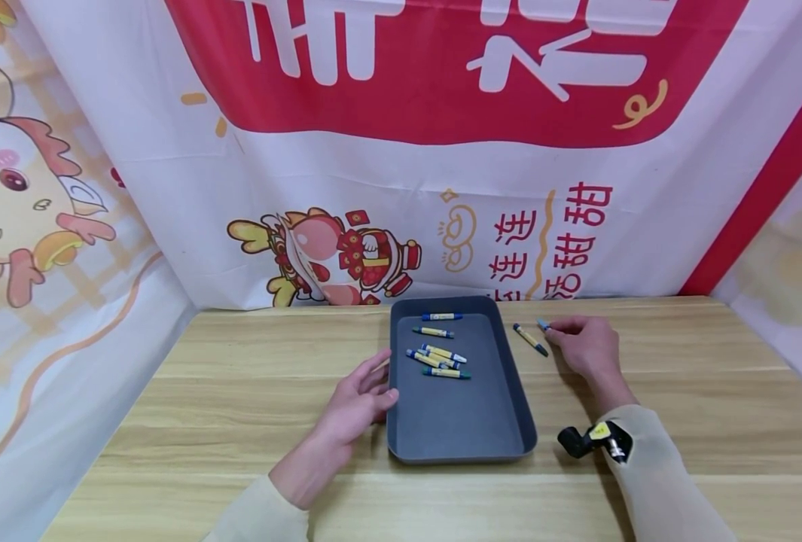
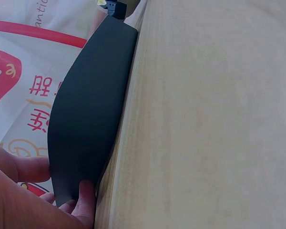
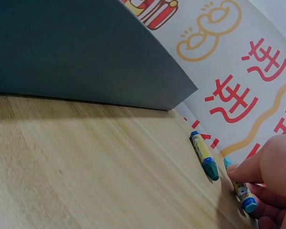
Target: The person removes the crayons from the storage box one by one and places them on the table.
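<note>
A dark grey tray (image 1: 461,421) holds several crayons with yellow wrappers, among them a green-tipped crayon (image 1: 446,373). Along the tray's left side, my left hand (image 1: 356,399) touches the outer wall with relaxed fingers, its thumb at the rim. To the right of the tray, my right hand (image 1: 587,346) pinches a light blue crayon (image 3: 241,194) at the tabletop. A dark green crayon (image 3: 204,155) lies on the wood between that hand and the tray. Part of the pinched crayon is hidden by the fingers.
The tray stands on a wood-grain table (image 1: 258,391). Behind the table hangs a white and red printed cloth (image 1: 387,173), reaching down to the back edge. A small black device (image 1: 593,440) is strapped at the right sleeve.
</note>
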Tool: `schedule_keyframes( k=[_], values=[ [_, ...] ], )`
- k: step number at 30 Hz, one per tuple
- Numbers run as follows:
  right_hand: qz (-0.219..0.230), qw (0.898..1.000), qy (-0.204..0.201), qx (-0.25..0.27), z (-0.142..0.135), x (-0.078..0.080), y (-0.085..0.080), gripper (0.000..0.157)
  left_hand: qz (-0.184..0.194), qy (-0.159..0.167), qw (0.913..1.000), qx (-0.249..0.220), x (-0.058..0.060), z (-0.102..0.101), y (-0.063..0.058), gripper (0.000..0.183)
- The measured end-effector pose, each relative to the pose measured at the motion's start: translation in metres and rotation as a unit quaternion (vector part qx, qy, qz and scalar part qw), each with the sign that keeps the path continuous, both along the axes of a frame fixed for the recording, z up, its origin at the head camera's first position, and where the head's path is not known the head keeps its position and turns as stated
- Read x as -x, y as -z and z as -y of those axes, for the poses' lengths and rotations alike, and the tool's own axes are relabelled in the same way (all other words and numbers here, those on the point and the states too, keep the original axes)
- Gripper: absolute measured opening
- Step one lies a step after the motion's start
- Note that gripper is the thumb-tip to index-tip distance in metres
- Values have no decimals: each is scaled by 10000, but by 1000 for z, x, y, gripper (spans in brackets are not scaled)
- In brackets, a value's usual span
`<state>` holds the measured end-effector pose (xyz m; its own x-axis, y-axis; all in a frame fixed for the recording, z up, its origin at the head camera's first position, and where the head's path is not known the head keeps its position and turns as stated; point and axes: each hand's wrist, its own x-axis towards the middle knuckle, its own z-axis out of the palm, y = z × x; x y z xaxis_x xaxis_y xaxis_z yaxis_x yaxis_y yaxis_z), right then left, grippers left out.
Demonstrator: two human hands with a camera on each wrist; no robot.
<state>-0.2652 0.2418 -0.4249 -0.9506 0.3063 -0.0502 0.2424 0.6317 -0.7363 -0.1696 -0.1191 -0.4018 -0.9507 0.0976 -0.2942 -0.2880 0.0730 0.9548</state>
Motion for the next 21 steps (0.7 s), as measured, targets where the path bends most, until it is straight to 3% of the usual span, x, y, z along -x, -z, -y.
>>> schedule_keyframes(
  k=[21],
  values=[
    [-21, 9999, -168, 37, 6, -2, -1, 30, -5, -2, 10000, -5, 0, 0, 0, 69]
  ],
)
